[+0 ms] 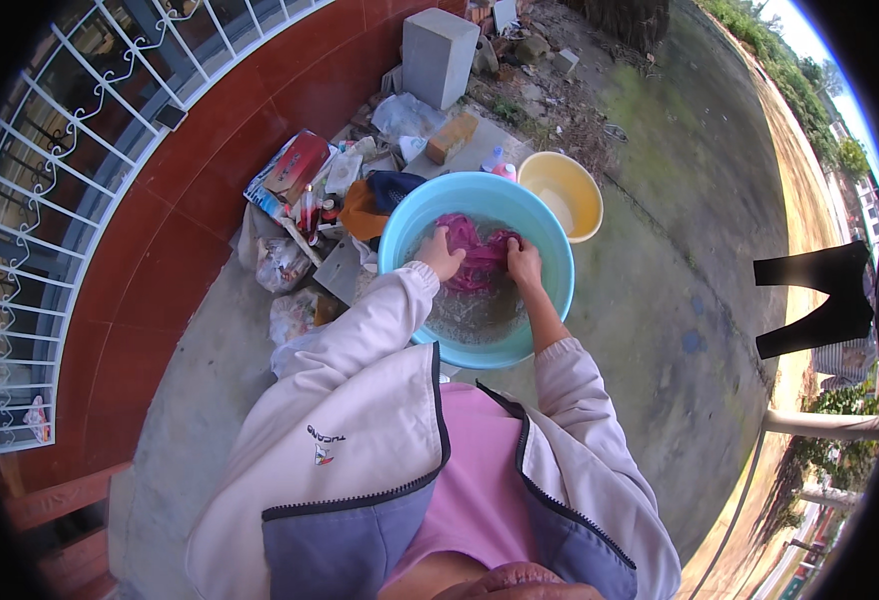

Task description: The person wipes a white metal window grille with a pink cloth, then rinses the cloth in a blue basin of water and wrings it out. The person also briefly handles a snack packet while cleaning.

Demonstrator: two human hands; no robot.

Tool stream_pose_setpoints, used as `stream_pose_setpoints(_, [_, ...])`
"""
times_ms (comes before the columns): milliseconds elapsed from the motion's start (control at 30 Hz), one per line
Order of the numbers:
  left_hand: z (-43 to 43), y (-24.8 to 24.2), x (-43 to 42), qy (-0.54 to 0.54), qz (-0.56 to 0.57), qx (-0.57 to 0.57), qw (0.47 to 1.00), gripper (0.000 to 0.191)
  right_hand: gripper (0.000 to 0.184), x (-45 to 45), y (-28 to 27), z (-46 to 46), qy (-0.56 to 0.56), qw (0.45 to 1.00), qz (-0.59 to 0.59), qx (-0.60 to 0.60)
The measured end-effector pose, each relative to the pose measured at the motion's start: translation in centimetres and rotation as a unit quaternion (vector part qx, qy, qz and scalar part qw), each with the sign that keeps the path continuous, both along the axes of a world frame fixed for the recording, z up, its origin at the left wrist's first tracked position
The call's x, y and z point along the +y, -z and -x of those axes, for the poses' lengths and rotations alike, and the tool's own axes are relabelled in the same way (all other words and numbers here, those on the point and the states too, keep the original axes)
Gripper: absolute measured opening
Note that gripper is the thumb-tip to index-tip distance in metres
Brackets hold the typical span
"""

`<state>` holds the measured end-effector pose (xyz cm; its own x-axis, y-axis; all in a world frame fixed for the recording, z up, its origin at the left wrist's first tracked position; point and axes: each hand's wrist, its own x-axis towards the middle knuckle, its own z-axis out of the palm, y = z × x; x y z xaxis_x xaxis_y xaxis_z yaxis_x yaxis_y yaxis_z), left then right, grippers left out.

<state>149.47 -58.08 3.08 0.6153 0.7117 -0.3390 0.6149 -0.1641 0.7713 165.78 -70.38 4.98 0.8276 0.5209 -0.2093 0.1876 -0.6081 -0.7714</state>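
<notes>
A large light-blue plastic basin [477, 356] stands before me with cloudy, sudsy water [473, 324] in it. A wet magenta cloth [477, 259] is bunched in the basin, partly in the water. On the cloth's left side, my left hand [441, 253] has its thumb and fingers about the fabric. My right hand [523, 262] pinches the cloth's right end between thumb and fingers. Both hands are inside the rim, roughly at the water's surface. How much of the cloth lies under water cannot be made out.
Beyond the basin's right rim sits a yellow plastic basin [588, 196]. Orange and dark-blue cloths [364, 208] lie against the left side. Bottles [310, 210], boxes [293, 165] and plastic bags [282, 264] clutter the concrete by the red wall [207, 150]. A brick [451, 139] and concrete block [438, 60] are farther off.
</notes>
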Motion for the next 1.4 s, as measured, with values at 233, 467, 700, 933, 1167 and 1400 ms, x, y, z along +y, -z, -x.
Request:
stream_pose_setpoints(233, [-0.5, -1.9, -0.9, -0.186, 0.472, -0.296, 0.809, 0.04, 0.022, 1.3, -8.8, 9.2, -0.068, 0.888, -0.251, 0.379])
stream_pose_setpoints(467, [-2.9, -6.0, -5.6, -0.239, 0.433, -0.388, 0.778, 0.032, 0.042, 1.6, -4.2, 4.8, -0.036, 0.994, -0.094, -0.05])
stream_pose_setpoints(700, [-2.6, -2.3, -5.9, -0.191, 0.346, -0.298, 0.869, 0.036, 0.042, 0.8, -3.8, 5.4, -0.052, 0.991, -0.123, -0.01])
stream_pose_setpoints(933, [-0.8, -3.9, -4.9, -0.213, 0.442, -0.365, 0.791, 0.032, 0.043, 0.5, -7.2, 9.7, -0.117, 0.982, -0.136, -0.061])
stream_pose_setpoints(1167, [2.0, -5.3, -3.6, -0.257, 0.435, -0.183, 0.844, 0.059, 0.038, -0.8, 1.1, 1.0, -0.067, 0.976, -0.125, 0.163])
stream_pose_setpoints(1400, [1.4, 0.4, -1.5, -0.161, 0.477, -0.444, 0.742, 0.042, 0.033, 0.5, -8.8, 11.6, -0.175, 0.941, -0.18, 0.226])
